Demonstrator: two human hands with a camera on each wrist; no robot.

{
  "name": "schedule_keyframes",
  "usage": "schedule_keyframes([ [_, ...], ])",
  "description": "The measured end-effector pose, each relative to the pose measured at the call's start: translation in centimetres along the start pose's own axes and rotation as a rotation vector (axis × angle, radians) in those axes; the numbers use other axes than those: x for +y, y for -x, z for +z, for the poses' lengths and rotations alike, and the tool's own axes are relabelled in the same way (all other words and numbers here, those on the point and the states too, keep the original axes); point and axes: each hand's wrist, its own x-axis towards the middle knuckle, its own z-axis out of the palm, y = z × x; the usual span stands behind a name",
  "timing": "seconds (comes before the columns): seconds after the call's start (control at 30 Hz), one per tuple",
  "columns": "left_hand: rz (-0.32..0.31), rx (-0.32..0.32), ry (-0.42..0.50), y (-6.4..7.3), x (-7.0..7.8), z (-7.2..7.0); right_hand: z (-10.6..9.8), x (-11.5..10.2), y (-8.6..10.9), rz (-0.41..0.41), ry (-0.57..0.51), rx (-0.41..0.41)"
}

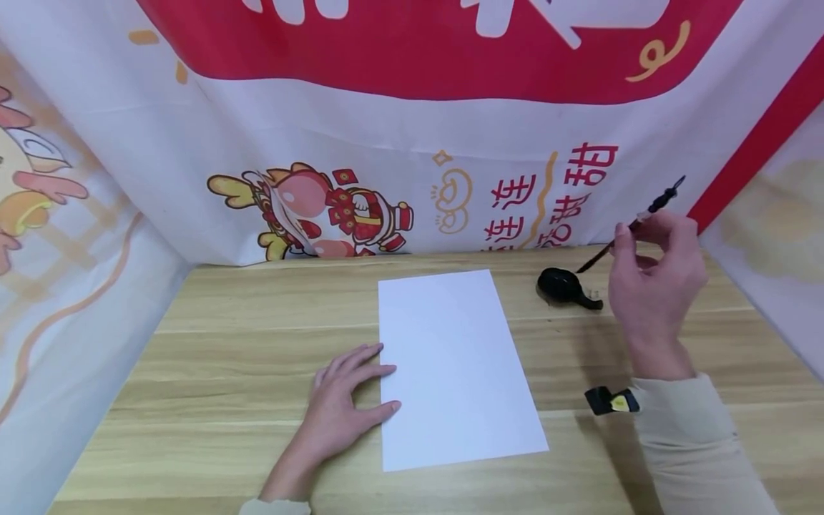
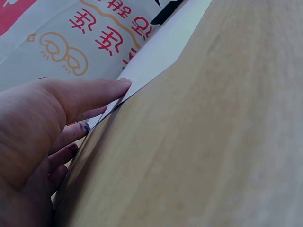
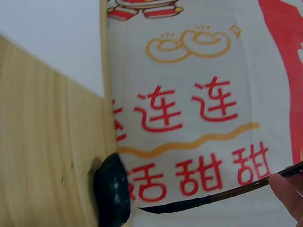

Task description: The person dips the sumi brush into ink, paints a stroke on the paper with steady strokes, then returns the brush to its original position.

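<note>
A blank white sheet of paper (image 1: 457, 372) lies on the wooden table. My left hand (image 1: 341, 404) rests at its left edge, with thumb and fingertips on the border; the left wrist view shows the thumb (image 2: 94, 94) on the paper and dark smudges on some fingertips. To the right, my right hand (image 1: 663, 282) is raised above the table and pinches a calligraphy brush (image 3: 239, 190) by its handle. The dark, pointed bristles slant down to the left, near a small black spoon-shaped dish (image 1: 560, 285). What the dish holds is hidden.
A printed cloth (image 1: 309, 129) with red lettering and cartoon figures hangs right behind the table's back edge. More cloth walls off the left and right sides. A small black and yellow device (image 1: 611, 401) is at the right sleeve.
</note>
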Motion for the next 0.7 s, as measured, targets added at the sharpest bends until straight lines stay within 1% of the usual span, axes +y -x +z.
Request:
schedule_keyframes([
  [0.07, 0.001, 0.004, -0.004, 0.1, -0.1, 0.0, 0.2, -1.0, 0.0, 0.001, -0.038, 0.008],
  [0.17, -0.003, 0.002, -0.008, 0.2, -0.2, -0.1, 1.0, -2.8, 0.3, 0.014, -0.169, 0.010],
  [0.3, -0.006, -0.003, -0.007, 0.2, -0.3, -0.1, 2.2, -5.7, 1.5, -0.003, -0.317, -0.028],
  [0.4, -0.002, 0.000, -0.009, 0.2, -0.4, 0.0, 2.9, -7.7, 2.5, -0.032, -0.360, -0.082],
  [0.5, -0.005, -0.004, -0.011, 0.2, -0.4, 0.0, 3.5, -9.4, 3.6, -0.033, -0.403, -0.115],
  [0.63, -0.005, -0.012, -0.007, 0.1, -0.3, 0.0, 4.0, -11.1, 4.9, 0.004, -0.442, -0.131],
  [0.7, -0.005, -0.013, -0.007, 0.0, -0.2, 0.0, 4.2, -11.9, 5.5, 0.043, -0.460, -0.130],
])
